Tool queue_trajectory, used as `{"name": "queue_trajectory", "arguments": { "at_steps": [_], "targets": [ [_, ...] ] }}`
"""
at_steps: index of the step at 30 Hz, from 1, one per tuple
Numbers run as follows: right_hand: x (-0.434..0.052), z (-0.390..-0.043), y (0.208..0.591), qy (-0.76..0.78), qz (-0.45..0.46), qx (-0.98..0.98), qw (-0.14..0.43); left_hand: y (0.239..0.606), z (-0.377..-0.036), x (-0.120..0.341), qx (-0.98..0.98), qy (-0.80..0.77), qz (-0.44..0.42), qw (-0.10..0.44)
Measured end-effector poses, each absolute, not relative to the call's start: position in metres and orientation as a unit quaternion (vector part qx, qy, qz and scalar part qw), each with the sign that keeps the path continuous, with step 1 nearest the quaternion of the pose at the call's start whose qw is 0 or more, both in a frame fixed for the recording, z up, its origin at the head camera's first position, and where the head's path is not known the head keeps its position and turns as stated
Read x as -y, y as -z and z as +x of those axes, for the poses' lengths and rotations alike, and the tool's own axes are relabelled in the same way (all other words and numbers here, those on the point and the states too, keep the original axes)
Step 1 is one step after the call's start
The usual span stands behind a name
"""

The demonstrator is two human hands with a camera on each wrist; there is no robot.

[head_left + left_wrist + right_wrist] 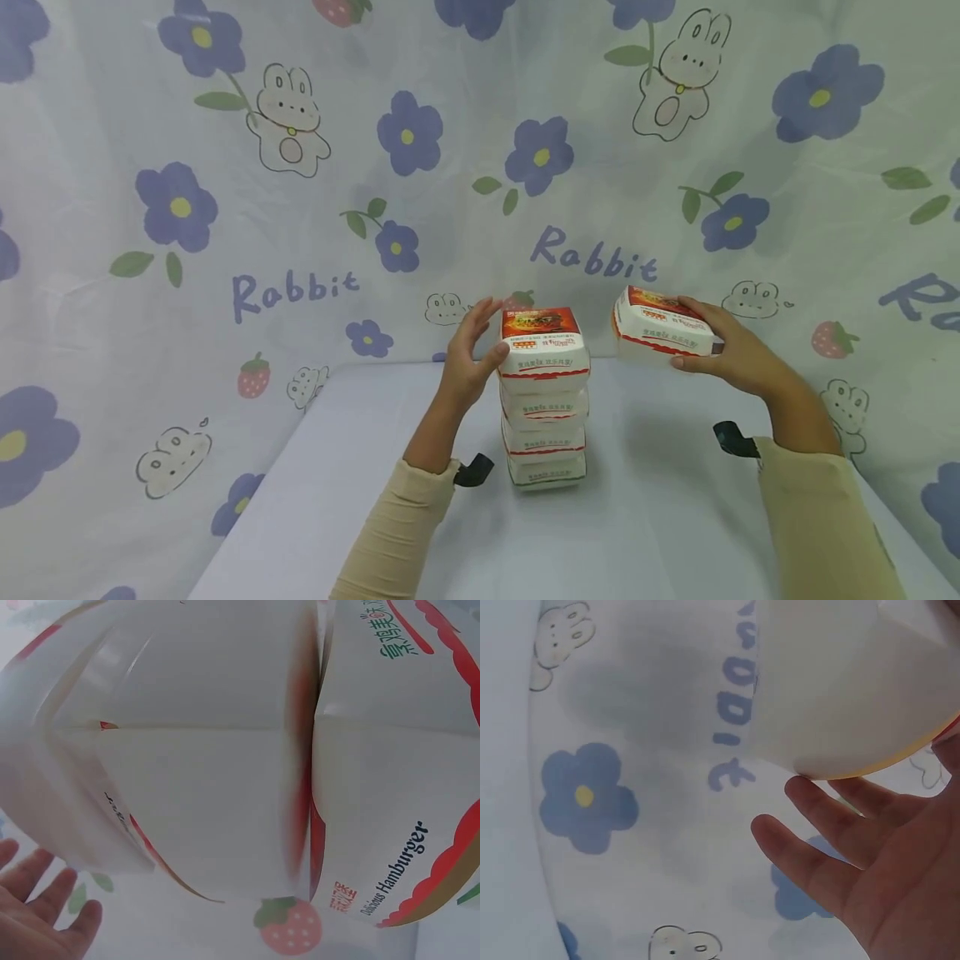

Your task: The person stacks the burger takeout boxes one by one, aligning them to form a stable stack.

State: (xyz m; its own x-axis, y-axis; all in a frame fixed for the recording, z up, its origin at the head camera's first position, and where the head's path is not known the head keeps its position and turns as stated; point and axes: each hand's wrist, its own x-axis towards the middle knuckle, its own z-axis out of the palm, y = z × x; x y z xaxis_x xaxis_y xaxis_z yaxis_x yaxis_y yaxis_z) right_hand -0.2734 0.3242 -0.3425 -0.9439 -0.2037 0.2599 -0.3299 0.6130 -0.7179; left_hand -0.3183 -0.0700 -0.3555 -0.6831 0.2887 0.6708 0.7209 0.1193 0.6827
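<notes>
White and red paper hamburger boxes stand in a stack several high, the top box showing a burger picture on its lid. My left hand is at the left side of that top box, its fingers extended and spread. In the left wrist view, the left fingers show past the boxes' printed sides. To the right of the stack, my right hand grips another hamburger box above the table, thumb below and fingers over its top. The right wrist view shows that box's pale underside against the fingers.
The stack stands on a white table. Behind it hangs a pale curtain printed with purple flowers, rabbits and strawberries, close to the table's far edge. Dark wrist camera mounts stick out at both sleeves.
</notes>
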Motion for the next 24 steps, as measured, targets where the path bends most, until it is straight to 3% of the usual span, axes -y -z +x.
{"name": "queue_trajectory", "arguments": {
  "at_steps": [8, 16, 24],
  "targets": [
    [-0.312, -0.273, 0.317, -0.42, 0.159, 0.89, 0.085, 0.351, -0.319, 0.07, 0.724, 0.561, -0.357, 0.186],
    [-0.295, -0.277, 0.293, -0.41, 0.176, 0.89, 0.093, 0.323, -0.289, 0.068, 0.724, 0.563, -0.353, 0.184],
    [-0.283, -0.281, 0.279, -0.409, 0.194, 0.886, 0.1, 0.32, -0.288, 0.068, 0.724, 0.563, -0.354, 0.184]
  ]
}}
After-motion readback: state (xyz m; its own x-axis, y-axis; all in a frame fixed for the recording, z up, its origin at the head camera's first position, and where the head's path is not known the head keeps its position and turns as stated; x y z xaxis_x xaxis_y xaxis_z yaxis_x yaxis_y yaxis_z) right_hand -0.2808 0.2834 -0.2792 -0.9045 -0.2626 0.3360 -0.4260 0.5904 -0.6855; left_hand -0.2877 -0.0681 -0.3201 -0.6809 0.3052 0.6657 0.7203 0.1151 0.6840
